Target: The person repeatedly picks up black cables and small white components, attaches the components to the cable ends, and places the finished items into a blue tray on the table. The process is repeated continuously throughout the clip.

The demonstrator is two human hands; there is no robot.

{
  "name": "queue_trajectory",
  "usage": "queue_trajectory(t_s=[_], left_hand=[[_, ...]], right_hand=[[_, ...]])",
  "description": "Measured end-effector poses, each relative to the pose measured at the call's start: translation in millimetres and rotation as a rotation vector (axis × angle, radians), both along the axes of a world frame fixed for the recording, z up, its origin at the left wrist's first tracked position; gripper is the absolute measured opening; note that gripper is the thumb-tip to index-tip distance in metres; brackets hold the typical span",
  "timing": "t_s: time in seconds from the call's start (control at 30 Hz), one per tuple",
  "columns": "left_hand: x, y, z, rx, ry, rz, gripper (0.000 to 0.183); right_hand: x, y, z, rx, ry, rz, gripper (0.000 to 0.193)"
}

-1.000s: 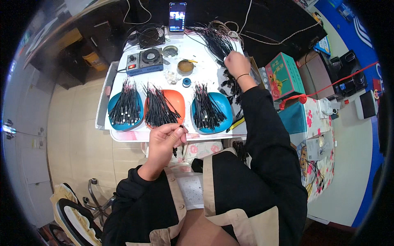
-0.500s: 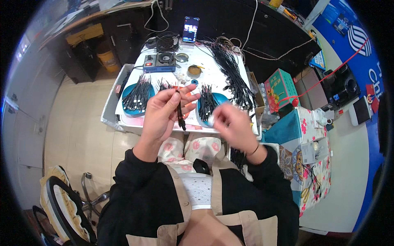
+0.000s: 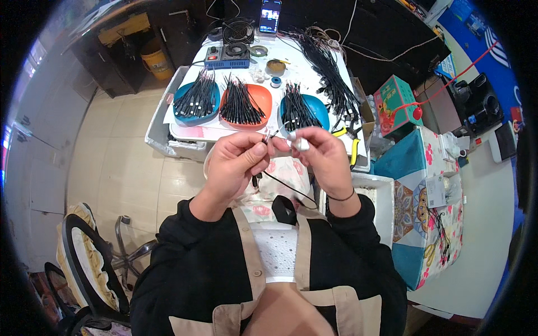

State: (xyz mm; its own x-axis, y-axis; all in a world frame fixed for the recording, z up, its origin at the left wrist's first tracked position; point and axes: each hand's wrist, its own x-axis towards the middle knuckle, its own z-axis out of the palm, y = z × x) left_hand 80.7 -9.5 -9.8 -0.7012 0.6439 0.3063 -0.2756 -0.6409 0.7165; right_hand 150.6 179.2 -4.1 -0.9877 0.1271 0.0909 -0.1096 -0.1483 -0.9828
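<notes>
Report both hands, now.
Left hand: closed, pinching black cabling.
Right hand: fingers curled, white material at the fingertips; whether it grips anything cannot be told.

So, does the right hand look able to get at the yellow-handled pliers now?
Probably yes: the yellow-handled pliers lie just right of the right hand, with nothing visibly between. That hand holds a small white piece, though, so may need freeing first.

Black cables [image 3: 320,60] matt plastic; orange tray [image 3: 261,96] smooth, glossy.
</notes>
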Motion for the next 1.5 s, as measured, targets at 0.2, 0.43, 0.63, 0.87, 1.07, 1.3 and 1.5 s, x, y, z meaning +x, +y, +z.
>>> queue_trajectory(t_s=[0.2,0.43,0.63,0.87,1.07,1.3,1.5], left_hand=[[12.7,-6.7,1.5,-0.299,0.188,0.169,0.015],[8.8,-9.1,5.2,-0.216,-0.131,0.165,0.017],[12.1,-13.0,1.1,-0.278,-0.089,0.111,0.019],[23.0,-7.0,8.2,-0.311,0.163,0.364,0.019],[13.8,-49.4,57.2,-0.333,0.505,0.732,0.016],[32.7,-106.5,108.9,-0.598,1.567,1.634,0.024],[47.2,-81.8,58.7,-0.268,0.237,0.594,0.015]], right_hand=[[-15.7,-22.2,25.8,-0.048,0.030,0.083,0.016],[-12.5,-27.4,27.6,0.641,0.519,-0.135,0.011],[-12.6,-25.6,18.0,0.470,0.420,-0.139,0.017],[-6.0,-35.8,26.6,0.344,0.248,-0.125,0.009],[-44.4,-68.0,85.6,0.413,0.554,0.066,0.008],[-58.3,-112.9,135.0,0.561,1.189,0.213,0.014],[-46.7,-97.3,78.1,0.472,0.924,0.231,0.011]])
